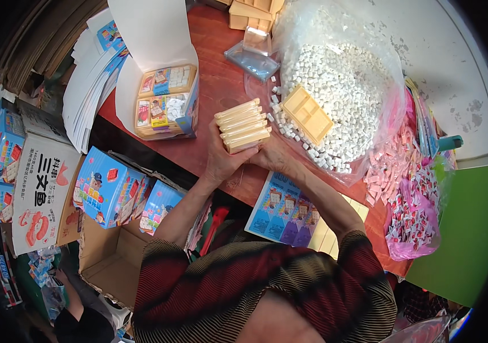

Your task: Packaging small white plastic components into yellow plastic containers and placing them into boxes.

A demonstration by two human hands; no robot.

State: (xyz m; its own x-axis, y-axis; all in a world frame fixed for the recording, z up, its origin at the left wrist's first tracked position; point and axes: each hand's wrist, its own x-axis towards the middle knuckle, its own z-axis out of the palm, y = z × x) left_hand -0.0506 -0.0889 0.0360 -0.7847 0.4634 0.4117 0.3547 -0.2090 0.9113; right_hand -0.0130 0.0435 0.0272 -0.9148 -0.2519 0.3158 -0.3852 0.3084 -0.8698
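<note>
Over the red table (221,63), both my hands are closed around a stack of several shallow cream plastic trays (242,123), held with their edges facing up. My left hand (220,159) wraps the left side and bottom of the stack. My right hand (275,156) grips its lower right corner, its fingers partly hidden. To the right, one cream compartment tray (308,114) lies on a heap of small white cubes (349,86) in a clear plastic bag. Left of the stack stands an open display box (189,123) with filled, clear-fronted packs inside.
Blue printed cartons (106,186) and a brown cardboard box (115,266) stand at the left. Pink sachets (412,211) heap at the right. A printed card sheet (284,208) lies near my right forearm. Another person's arm (72,297) shows at lower left.
</note>
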